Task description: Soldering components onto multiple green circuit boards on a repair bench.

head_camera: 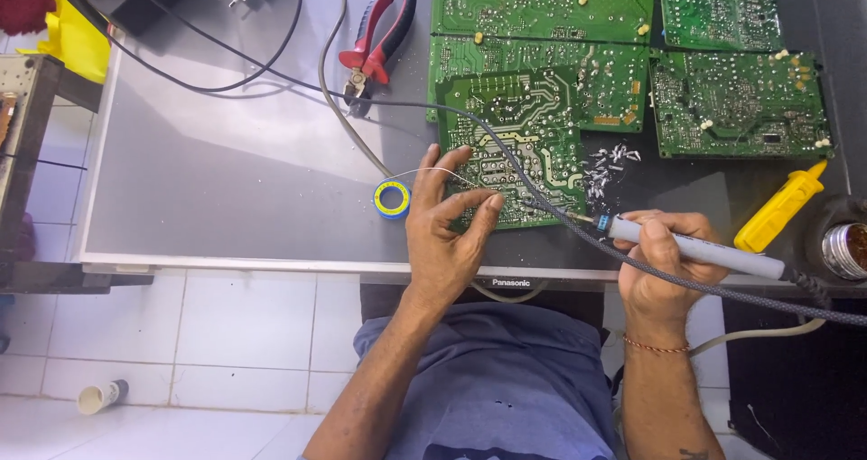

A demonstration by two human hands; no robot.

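My left hand (447,230) pinches a thin solder wire (424,171) that runs from a small blue and yellow spool (392,199) toward a green circuit board (519,130). In my right hand (655,252) I grip a grey soldering iron (695,252), and its tip (564,213) rests at the lower right edge of that board. The iron's braided cable (722,290) trails off to the right. The board lies solder side up on a grey flat panel (226,171).
Several more green boards (736,103) lie at the back right. Red and black pliers (377,40) sit at the back. A yellow tool (781,207) and a round tin (844,248) are at the right. Metal clippings (610,167) are scattered nearby. Cables cross the panel.
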